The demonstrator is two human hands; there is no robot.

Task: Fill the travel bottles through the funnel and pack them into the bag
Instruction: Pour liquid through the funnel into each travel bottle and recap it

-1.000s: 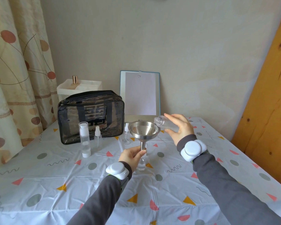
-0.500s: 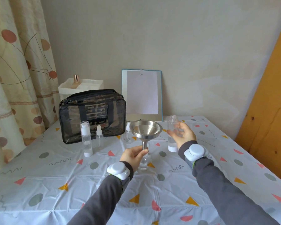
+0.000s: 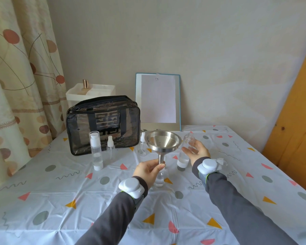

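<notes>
A pale grey tablecloth [image 3: 42, 183] fills the lower frame, printed with grey dots, yellow and pink triangles and dark squiggles. At centre left stands a black bag [image 3: 102, 124] with see-through walls and a black-and-white key pattern. The funnel [image 3: 163, 142] at centre is bare silver steel. The bottles [image 3: 97, 151] are clear with white caps and bases. Both sleeves [image 3: 240, 206] are dark grey, the wristbands [image 3: 208, 166] white. At upper left hangs a cream curtain [image 3: 21, 71] with brown-red dots

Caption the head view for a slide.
Left hand steadies the funnel in a small bottle; right hand open beside the source bottle.
</notes>
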